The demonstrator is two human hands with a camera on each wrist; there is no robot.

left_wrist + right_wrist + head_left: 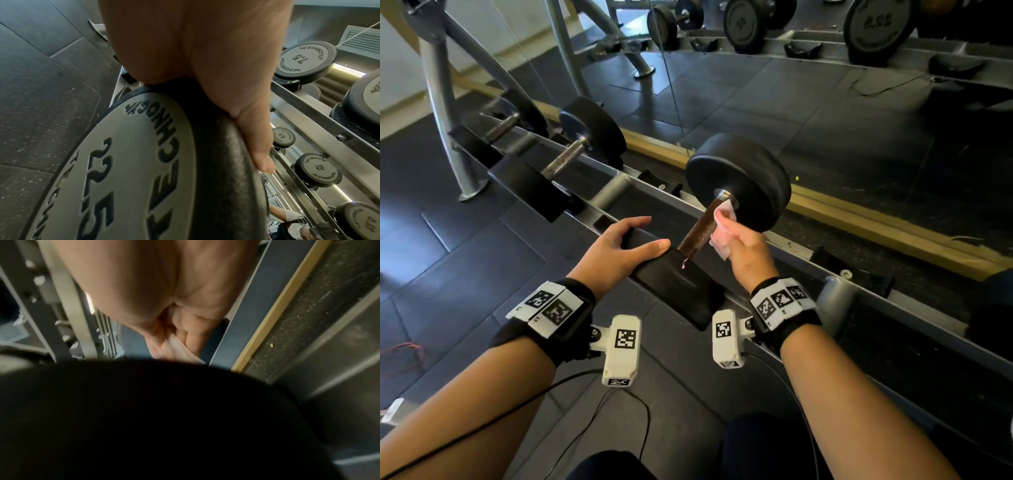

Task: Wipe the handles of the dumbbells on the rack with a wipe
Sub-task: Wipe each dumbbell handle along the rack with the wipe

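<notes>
— Nearest on the grey metal rack (pixel 866 310), what is braced?

— The near black round rubber head (pixel 678 281) of the dumbbell marked 22.5 is covered by the left hand (pixel 616 248), fingers and thumb curved over its rim; it is judged to be steadied so that it cannot roll in its cradle while being rubbed.

— And just beyond that head?

— The dark knurled metal handle (pixel 697 234) is rubbed near its far end by the thin white wipe (pixel 722 236), which is bunched and pinched in the right hand (pixel 744 245) so that it can be wrapped against the bar.

— Beyond that?

— The far black head (pixel 739 178) is seen against the mirror. Left of it along the rack, two smaller black dumbbells (pixel 566 156) are left resting, presumably awaiting wiping or already done; which cannot be told.
</notes>
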